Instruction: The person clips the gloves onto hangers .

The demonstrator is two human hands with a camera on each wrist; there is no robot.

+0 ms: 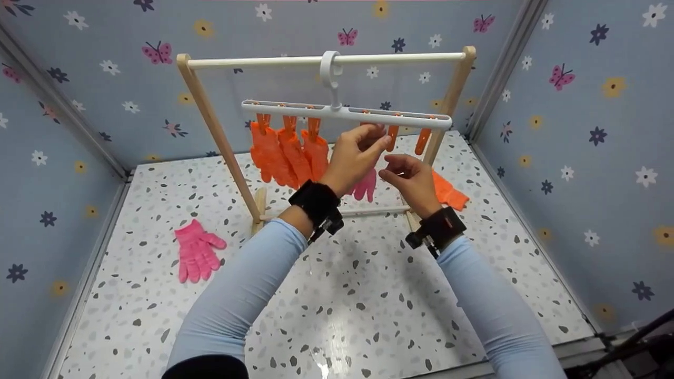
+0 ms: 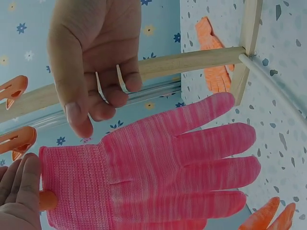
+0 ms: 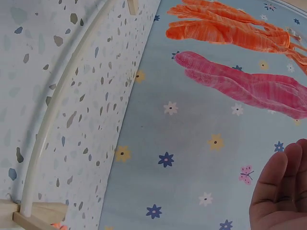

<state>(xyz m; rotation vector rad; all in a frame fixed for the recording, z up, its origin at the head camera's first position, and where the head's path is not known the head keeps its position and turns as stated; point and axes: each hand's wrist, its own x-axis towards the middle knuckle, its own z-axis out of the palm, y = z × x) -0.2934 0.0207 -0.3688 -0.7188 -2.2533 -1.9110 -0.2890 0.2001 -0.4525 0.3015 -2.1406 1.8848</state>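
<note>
My left hand (image 1: 357, 155) is up at the white hanger (image 1: 295, 109), its fingers and thumb around an orange clip (image 2: 47, 200) that they mostly hide. From this clip hangs a pink knit glove (image 2: 144, 167), fingers downward, largely behind my hand in the head view. My right hand (image 1: 413, 179) is just right of the glove and below the hanger, fingers loosely bent, touching nothing. In the left wrist view that right hand (image 2: 96, 62) appears beside the cuff. Two bare orange clips hang to the right, one of them (image 1: 423, 141) near the hanger's end.
Several orange gloves (image 1: 271, 155) hang clipped on the hanger's left half. The hanger hooks over a wooden rack's white rail (image 1: 253, 62). A pink glove (image 1: 197, 251) lies on the speckled floor at left, an orange glove (image 1: 447, 192) behind my right hand. Patterned walls enclose three sides.
</note>
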